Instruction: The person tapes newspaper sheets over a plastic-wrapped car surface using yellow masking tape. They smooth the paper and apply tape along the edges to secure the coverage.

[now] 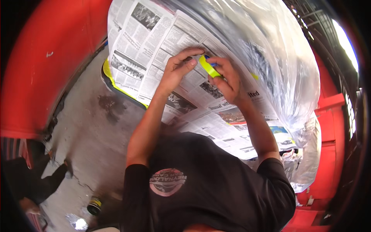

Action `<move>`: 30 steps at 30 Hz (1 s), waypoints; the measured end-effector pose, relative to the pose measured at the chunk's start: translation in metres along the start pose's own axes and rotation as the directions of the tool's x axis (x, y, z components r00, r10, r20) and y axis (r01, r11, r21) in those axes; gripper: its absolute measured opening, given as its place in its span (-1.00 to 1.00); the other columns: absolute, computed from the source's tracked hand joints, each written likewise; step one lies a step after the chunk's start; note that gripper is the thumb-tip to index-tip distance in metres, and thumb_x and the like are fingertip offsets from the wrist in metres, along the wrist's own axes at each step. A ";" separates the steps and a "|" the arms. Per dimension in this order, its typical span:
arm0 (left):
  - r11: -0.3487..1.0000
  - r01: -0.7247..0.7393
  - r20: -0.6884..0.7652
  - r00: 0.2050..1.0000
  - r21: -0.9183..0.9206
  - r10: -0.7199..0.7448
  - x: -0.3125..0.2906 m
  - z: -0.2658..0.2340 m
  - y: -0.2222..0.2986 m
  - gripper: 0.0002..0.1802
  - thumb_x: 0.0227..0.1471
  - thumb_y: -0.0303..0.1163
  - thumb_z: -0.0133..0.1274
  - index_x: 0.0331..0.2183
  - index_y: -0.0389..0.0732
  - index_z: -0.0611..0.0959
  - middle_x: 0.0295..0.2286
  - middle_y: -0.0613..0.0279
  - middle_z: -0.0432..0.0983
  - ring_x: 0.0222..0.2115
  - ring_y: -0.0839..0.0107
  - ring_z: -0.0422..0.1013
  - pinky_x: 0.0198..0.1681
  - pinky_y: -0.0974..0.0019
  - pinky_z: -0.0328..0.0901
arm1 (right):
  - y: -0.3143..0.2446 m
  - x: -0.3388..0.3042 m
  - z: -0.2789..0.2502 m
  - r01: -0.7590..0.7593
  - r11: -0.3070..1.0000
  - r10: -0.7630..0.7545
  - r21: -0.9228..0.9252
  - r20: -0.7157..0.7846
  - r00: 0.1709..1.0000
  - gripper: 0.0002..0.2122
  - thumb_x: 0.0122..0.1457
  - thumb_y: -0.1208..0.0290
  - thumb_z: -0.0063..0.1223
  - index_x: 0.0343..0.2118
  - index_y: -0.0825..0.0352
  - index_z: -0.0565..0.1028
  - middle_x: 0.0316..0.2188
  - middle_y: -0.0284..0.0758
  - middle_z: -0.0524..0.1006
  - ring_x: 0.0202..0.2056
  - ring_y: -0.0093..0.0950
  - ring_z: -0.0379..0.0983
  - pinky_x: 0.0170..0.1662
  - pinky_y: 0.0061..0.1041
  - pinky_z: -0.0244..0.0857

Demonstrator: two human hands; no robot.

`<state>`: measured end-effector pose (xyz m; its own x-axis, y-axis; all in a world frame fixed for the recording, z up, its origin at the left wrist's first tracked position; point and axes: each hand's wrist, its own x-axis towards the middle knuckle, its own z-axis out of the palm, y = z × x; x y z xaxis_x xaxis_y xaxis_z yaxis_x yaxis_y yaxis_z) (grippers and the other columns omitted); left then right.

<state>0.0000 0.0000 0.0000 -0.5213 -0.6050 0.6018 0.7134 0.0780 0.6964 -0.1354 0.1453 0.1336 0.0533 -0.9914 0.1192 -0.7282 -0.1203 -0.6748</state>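
A roll of yellow-green masking tape [209, 69] is gripped in my right hand [228, 77], between the thumb below and the curled fingers above. A bit of blue shows inside the roll. Just left of it is my left hand [178, 69], fingers stretched toward the roll and thumb apart from them; I make out nothing held in it. Both hands are over newspaper sheets [154, 73] that cover a large curved body, seemingly a vehicle. Clear plastic sheeting [288, 50] lies over its far and right side. Yellow-green tape [111, 79] shows along the left edge of the newspaper.
Red panels [42, 62] rise on the left, with a red structure [328, 154] at right. On the concrete floor [85, 143] stand a dark can [94, 205] and, near it, crumpled clear plastic [76, 221]. Another person [38, 174] in dark clothing is at lower left.
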 end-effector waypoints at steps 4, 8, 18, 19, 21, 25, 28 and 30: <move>0.989 -0.058 0.033 0.998 0.137 0.054 0.002 0.013 0.018 -0.59 0.20 -0.47 0.17 0.10 -0.20 0.66 0.20 0.06 0.41 0.26 0.20 0.26 0.35 0.20 0.08 | 0.010 0.003 -0.013 0.007 0.994 0.000 0.113 -0.058 0.998 -0.58 0.14 0.54 0.00 0.11 0.30 0.43 -0.07 -0.25 0.50 -0.09 -0.42 0.51 -0.04 -0.40 0.35; 0.969 -0.074 0.102 0.994 0.235 0.051 0.008 0.018 0.015 -0.60 0.19 -0.49 0.18 0.08 -0.20 0.66 0.15 0.08 0.45 0.23 0.19 0.30 0.33 0.20 0.12 | 0.016 0.000 -0.018 0.256 0.954 -0.275 -0.158 -0.117 0.954 -0.57 0.11 0.70 -0.05 0.10 0.37 0.37 -0.26 -0.29 0.58 -0.16 -0.54 0.49 -0.04 -0.53 0.32; 0.978 -0.054 0.183 0.983 0.200 0.017 0.006 0.026 0.026 -0.49 0.05 -0.53 0.31 0.07 -0.18 0.64 0.14 0.13 0.47 0.23 0.25 0.30 0.32 0.23 0.13 | 0.023 -0.040 -0.003 0.189 0.934 -0.289 -0.304 -0.327 0.900 -0.72 0.11 0.72 0.07 -0.09 0.43 0.57 -0.08 -0.11 0.59 0.02 -0.25 0.52 0.12 -0.33 0.35; 0.978 -0.025 0.167 0.986 0.208 -0.010 0.007 0.029 0.031 -0.49 0.04 -0.54 0.32 0.07 -0.18 0.64 0.14 0.14 0.47 0.23 0.26 0.31 0.33 0.23 0.13 | 0.027 -0.044 -0.004 0.186 0.948 -0.267 -0.259 -0.327 0.906 -0.72 0.12 0.72 0.06 -0.09 0.43 0.57 -0.06 -0.11 0.59 0.04 -0.25 0.51 0.14 -0.33 0.34; 0.980 -0.013 0.173 0.985 0.196 -0.021 0.008 0.029 0.030 -0.47 0.03 -0.54 0.33 0.08 -0.18 0.63 0.14 0.14 0.47 0.23 0.26 0.31 0.33 0.23 0.14 | 0.034 -0.049 -0.006 0.179 0.965 -0.233 -0.189 -0.317 0.919 -0.73 0.14 0.72 0.05 -0.08 0.43 0.56 -0.03 -0.10 0.57 0.07 -0.26 0.49 0.17 -0.34 0.33; 0.983 -0.058 0.225 0.974 0.176 0.017 0.013 0.023 0.018 -0.41 0.01 -0.54 0.34 0.12 -0.17 0.61 0.14 0.15 0.47 0.22 0.27 0.32 0.31 0.24 0.17 | 0.046 -0.053 -0.008 0.157 0.986 -0.167 -0.058 -0.296 0.940 -0.73 0.17 0.72 0.02 -0.07 0.43 0.53 0.00 -0.11 0.56 0.10 -0.28 0.47 0.21 -0.35 0.30; 0.976 -0.001 0.159 0.987 0.219 -0.035 0.013 0.016 0.020 -0.36 -0.01 -0.53 0.36 0.14 -0.16 0.59 0.14 0.15 0.47 0.22 0.28 0.33 0.30 0.25 0.19 | 0.044 -0.045 -0.006 0.116 0.990 -0.134 -0.078 -0.296 0.946 -0.73 0.14 0.65 0.09 -0.07 0.42 0.55 0.00 -0.10 0.57 0.10 -0.21 0.48 0.22 -0.30 0.29; 0.985 0.030 0.114 0.992 0.171 -0.050 0.010 0.009 0.016 -0.33 -0.03 -0.50 0.38 0.16 -0.17 0.59 0.15 0.14 0.46 0.21 0.27 0.33 0.30 0.23 0.20 | 0.044 -0.042 -0.002 0.143 0.977 -0.184 -0.160 -0.284 0.941 -0.72 0.12 0.60 0.15 -0.07 0.41 0.56 0.01 -0.08 0.57 0.10 -0.16 0.48 0.22 -0.25 0.29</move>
<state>0.0017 0.0026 0.0211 -0.6063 -0.5143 0.6066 0.6065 0.1943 0.7710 -0.1707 0.1815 0.1003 -0.0101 -0.8964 0.4432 -0.8128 -0.2508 -0.5258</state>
